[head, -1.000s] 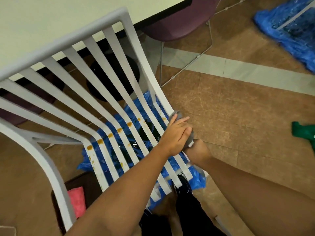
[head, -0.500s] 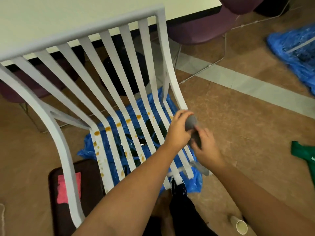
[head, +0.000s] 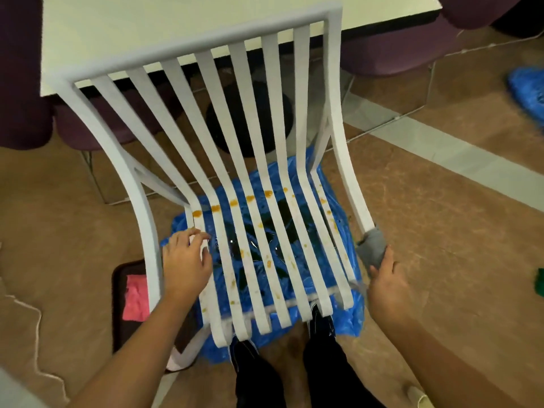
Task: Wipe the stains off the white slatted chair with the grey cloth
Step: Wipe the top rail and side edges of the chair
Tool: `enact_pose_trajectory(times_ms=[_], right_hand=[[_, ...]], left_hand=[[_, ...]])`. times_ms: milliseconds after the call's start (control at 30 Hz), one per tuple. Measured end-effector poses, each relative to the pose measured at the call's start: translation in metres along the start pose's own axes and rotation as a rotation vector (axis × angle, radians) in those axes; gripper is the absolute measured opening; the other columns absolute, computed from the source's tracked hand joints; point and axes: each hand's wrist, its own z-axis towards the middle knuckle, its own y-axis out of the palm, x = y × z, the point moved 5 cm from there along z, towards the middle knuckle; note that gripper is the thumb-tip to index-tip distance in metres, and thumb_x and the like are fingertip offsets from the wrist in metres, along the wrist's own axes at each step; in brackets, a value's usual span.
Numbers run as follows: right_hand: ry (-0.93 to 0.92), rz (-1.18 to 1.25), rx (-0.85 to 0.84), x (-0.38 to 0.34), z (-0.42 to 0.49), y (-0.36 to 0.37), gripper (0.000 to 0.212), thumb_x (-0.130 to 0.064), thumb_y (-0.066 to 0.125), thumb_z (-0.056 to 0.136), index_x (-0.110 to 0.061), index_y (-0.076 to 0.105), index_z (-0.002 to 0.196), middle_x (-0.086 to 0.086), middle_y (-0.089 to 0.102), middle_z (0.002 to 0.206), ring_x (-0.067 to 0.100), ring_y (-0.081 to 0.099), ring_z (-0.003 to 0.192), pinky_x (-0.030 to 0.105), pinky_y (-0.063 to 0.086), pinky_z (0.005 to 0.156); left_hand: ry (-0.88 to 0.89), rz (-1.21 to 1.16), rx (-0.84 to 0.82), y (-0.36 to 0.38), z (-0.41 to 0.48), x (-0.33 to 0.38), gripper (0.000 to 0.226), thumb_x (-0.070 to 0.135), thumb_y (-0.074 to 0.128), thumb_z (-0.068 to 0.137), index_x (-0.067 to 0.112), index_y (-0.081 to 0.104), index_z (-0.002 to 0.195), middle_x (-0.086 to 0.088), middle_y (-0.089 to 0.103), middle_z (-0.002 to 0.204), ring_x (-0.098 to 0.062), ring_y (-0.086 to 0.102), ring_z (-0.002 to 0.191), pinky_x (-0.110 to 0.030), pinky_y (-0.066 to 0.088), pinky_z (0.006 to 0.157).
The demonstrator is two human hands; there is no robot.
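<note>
The white slatted chair point(head: 259, 160) stands in front of me, seat slats toward my legs. Orange stains point(head: 234, 203) run in a line across the slats where seat meets back, with smaller spots further down. My right hand point(head: 385, 278) holds the grey cloth point(head: 372, 248) against the lower end of the chair's right side rail. My left hand point(head: 185, 260) rests with relaxed fingers on the leftmost seat slats, beside the left rail.
A blue plastic sheet point(head: 344, 316) lies under the chair. A dark mat with a pink cloth point(head: 134, 298) sits at the left. Behind are a white table point(head: 147, 22) and purple chairs point(head: 391, 51). A white cord point(head: 32, 319) trails on the floor. My shoes point(head: 321, 322) stand under the seat's front.
My left hand has let go of the cloth and moved across to the left slats. The right hand keeps the cloth at the right rail. The view has swung to face the chair squarely.
</note>
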Motion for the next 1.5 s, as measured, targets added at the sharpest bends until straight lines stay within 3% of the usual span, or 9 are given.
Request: enact_pose_trajectory(times_ms=[133, 200, 300, 433, 833, 1133, 1267, 1367, 1500], right_hand=[[-0.03, -0.038, 0.039, 0.004, -0.003, -0.005, 0.069, -0.045, 0.028, 0.097, -0.003, 0.023, 0.152, 0.026, 0.048, 0.123, 0.048, 0.057, 0.093, 0.051, 0.051, 0.072], [-0.038, -0.08, 0.083, -0.001, 0.005, -0.007, 0.058, -0.035, 0.037, 0.1, 0.002, 0.032, 0.145, 0.031, 0.052, 0.117, 0.05, 0.058, 0.089, 0.05, 0.048, 0.069], [-0.026, -0.13, 0.079, -0.021, 0.028, -0.012, 0.051, -0.04, 0.037, 0.102, -0.003, 0.037, 0.137, 0.028, 0.054, 0.121, 0.049, 0.059, 0.098, 0.053, 0.046, 0.079], [-0.017, -0.128, 0.064, -0.069, 0.078, -0.02, 0.046, -0.047, 0.034, 0.104, -0.005, 0.039, 0.121, 0.026, 0.054, 0.117, 0.047, 0.058, 0.1, 0.05, 0.044, 0.078], [-0.104, 0.186, 0.151, -0.23, 0.217, -0.071, 0.046, -0.035, 0.038, 0.107, 0.005, 0.038, 0.131, 0.028, 0.041, 0.137, 0.044, 0.048, 0.121, 0.047, 0.039, 0.095], [-0.291, 0.304, 0.533, -0.322, 0.246, -0.167, 0.047, -0.037, 0.029, 0.106, 0.001, 0.045, 0.129, 0.019, 0.046, 0.131, 0.036, 0.048, 0.116, 0.048, 0.042, 0.095], [-0.312, 0.187, 0.704, -0.341, 0.248, -0.186, 0.053, -0.039, 0.027, 0.104, -0.004, 0.045, 0.14, 0.013, 0.048, 0.138, 0.029, 0.049, 0.122, 0.036, 0.041, 0.097], [-0.366, 0.149, 0.88, -0.355, 0.246, -0.197, 0.043, -0.037, 0.037, 0.101, -0.008, 0.059, 0.124, 0.013, 0.054, 0.13, 0.024, 0.054, 0.118, 0.029, 0.044, 0.098], [-0.677, 0.001, 0.735, -0.396, 0.225, -0.182, 0.044, -0.028, 0.023, 0.104, -0.007, 0.061, 0.103, 0.016, 0.061, 0.107, 0.035, 0.049, 0.105, 0.042, 0.033, 0.104]], left_hand=[[-0.319, 0.026, 0.113, -0.027, -0.008, -0.063, 0.051, 0.013, 0.068, 0.085, 0.011, 0.055, 0.134, -0.02, 0.046, 0.139, -0.043, 0.042, 0.128, -0.057, 0.037, 0.103], [-0.499, -0.154, 0.043, -0.025, -0.008, -0.081, 0.056, 0.024, 0.062, 0.094, 0.014, 0.041, 0.145, -0.02, 0.046, 0.139, -0.041, 0.05, 0.123, -0.057, 0.046, 0.098], [-0.629, -0.336, -0.055, -0.021, -0.006, -0.079, 0.045, 0.035, 0.047, 0.104, 0.02, 0.03, 0.143, -0.01, 0.057, 0.117, -0.035, 0.064, 0.102, -0.052, 0.056, 0.083], [-0.708, -0.3, -0.067, -0.016, -0.004, -0.075, 0.031, 0.04, 0.036, 0.107, 0.018, 0.03, 0.128, -0.011, 0.059, 0.093, -0.035, 0.062, 0.079, -0.051, 0.056, 0.071], [-0.684, -0.383, -0.073, 0.001, -0.007, -0.094, 0.029, 0.044, 0.036, 0.105, 0.021, 0.031, 0.122, -0.016, 0.062, 0.102, -0.038, 0.066, 0.089, -0.056, 0.058, 0.075], [-0.703, -0.466, -0.054, -0.003, -0.004, -0.091, 0.031, 0.042, 0.036, 0.106, 0.02, 0.033, 0.127, -0.012, 0.064, 0.1, -0.037, 0.066, 0.093, -0.052, 0.056, 0.08], [-0.727, -0.553, -0.037, -0.008, -0.004, -0.092, 0.03, 0.047, 0.037, 0.105, 0.024, 0.038, 0.124, -0.005, 0.065, 0.097, -0.03, 0.067, 0.088, -0.048, 0.057, 0.077], [-0.737, -0.591, -0.025, -0.008, -0.002, -0.091, 0.036, 0.051, 0.034, 0.105, 0.024, 0.041, 0.129, 0.001, 0.065, 0.099, -0.027, 0.065, 0.09, -0.043, 0.053, 0.08], [-0.737, -0.595, -0.013, -0.008, -0.002, -0.092, 0.038, 0.056, 0.03, 0.103, 0.029, 0.039, 0.128, 0.002, 0.067, 0.097, -0.024, 0.067, 0.088, -0.044, 0.055, 0.08]])
